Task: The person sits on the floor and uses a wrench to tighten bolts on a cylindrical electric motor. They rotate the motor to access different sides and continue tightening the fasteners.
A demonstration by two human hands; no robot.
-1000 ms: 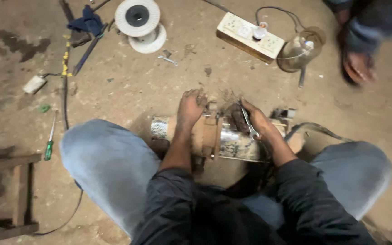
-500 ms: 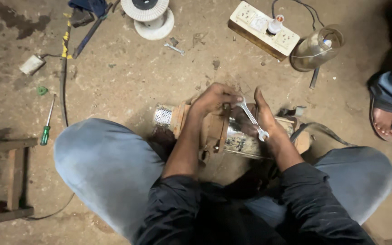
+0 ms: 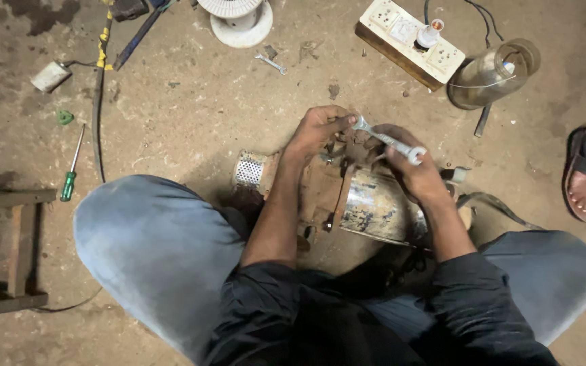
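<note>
Dusty concrete floor, and both hands are up on the motor (image 3: 367, 203) lying between the knees. Right hand (image 3: 418, 173) has its grip closed round the spanner (image 3: 389, 141); left hand (image 3: 320, 129) pinches its far jaw end just beyond. Spanner runs long-ways from the right grip up towards the left one. Motor casing looks still assembled, so the loosening seems barely begun.

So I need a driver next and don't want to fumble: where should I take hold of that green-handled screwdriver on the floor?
Grip the green-handled screwdriver by its green handle, the thick end nearest the wooden frame. It lies flat on the floor, shaft pointing away, apart from the black cable alongside, so come down from above, fingers across the handle.
</note>
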